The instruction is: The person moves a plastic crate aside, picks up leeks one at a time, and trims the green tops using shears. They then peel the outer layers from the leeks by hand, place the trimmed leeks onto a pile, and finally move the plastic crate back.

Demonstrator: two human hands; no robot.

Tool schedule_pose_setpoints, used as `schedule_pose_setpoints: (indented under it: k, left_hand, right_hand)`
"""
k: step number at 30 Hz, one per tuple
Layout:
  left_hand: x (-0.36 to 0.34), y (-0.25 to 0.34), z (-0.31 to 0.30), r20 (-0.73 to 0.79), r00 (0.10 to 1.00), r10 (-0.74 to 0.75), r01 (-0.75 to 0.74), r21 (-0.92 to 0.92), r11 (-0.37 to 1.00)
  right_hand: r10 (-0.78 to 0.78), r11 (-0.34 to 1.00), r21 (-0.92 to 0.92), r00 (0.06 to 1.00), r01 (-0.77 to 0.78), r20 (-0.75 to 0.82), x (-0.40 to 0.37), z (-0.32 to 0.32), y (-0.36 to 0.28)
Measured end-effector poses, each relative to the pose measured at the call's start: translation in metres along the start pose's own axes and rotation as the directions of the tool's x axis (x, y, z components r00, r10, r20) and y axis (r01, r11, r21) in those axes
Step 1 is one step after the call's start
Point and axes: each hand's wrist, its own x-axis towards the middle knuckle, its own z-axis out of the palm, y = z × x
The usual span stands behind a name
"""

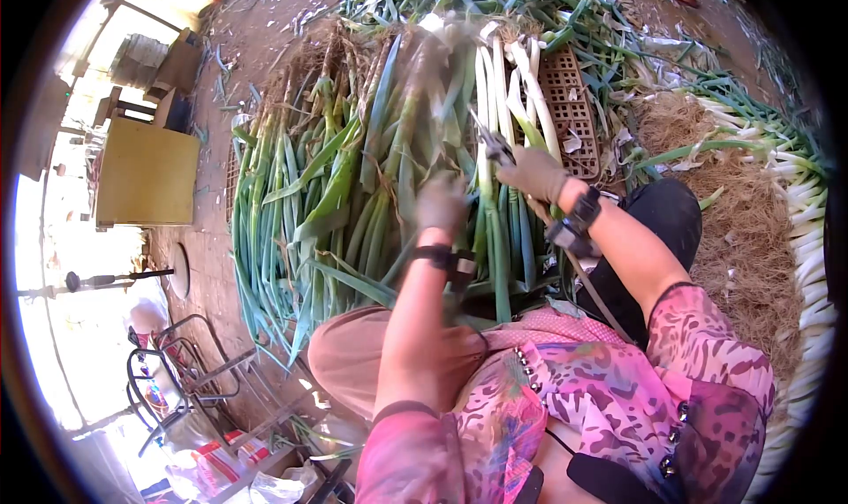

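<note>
Leek pile [353,177]; right hand [534,173] clasps shears [493,144], left hand [440,204] blurred

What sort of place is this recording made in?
Most likely an open-air farm yard for trimming crops: a big heap of untrimmed green onions on paved ground, cleaned white stalks stacked at the right, and a mound of dry trimmings beside them. The right hand holds a dark cutting tool.

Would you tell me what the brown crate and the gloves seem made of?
Crate: likely moulded plastic, matte brown, judging by its regular grid holes. Gloves on right hand, gripping shears, and left hand: probably knitted fabric, dull grey-brown; blur leaves it open.
</note>
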Motion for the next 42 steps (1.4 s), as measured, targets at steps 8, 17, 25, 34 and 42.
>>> schedule_pose_setpoints:
  k: [8, 17, 25, 34, 42]
  left_hand:
    - [-0.003, -0.058, -0.053, -0.248, 0.967, -0.052, 0.201, 0.629, 0.751]
    - [-0.02, 0.017, 0.051, 0.085, 0.979, -0.183, 0.133, 0.409, 0.903]
    - [-0.058, -0.009, 0.007, 0.249, 0.967, -0.054, 0.198, -0.602, 0.773]
    - [-0.1, 0.047, -0.022, 0.464, 0.884, 0.053, 0.367, -0.761, 0.535]
    - [-0.116, 0.074, -0.032, 0.476, 0.87, 0.126, 0.351, -0.779, 0.52]
  right_hand:
    - [-0.079, 0.997, -0.018, 0.997, 0.078, -0.014, -0.041, 0.058, 0.026]
    - [0.184, 0.982, 0.007, 0.95, -0.188, -0.254, -0.009, 0.03, 0.062]
    - [-0.092, 0.899, 0.331, 0.861, 0.288, -0.501, 0.006, 0.021, 0.053]
    - [-0.126, 0.122, 0.956, 0.96, 0.265, -0.25, 0.037, -0.108, -0.003]
    - [0.068, 0.878, 0.399, 0.759, 0.262, -0.648, 0.053, -0.141, 0.04]
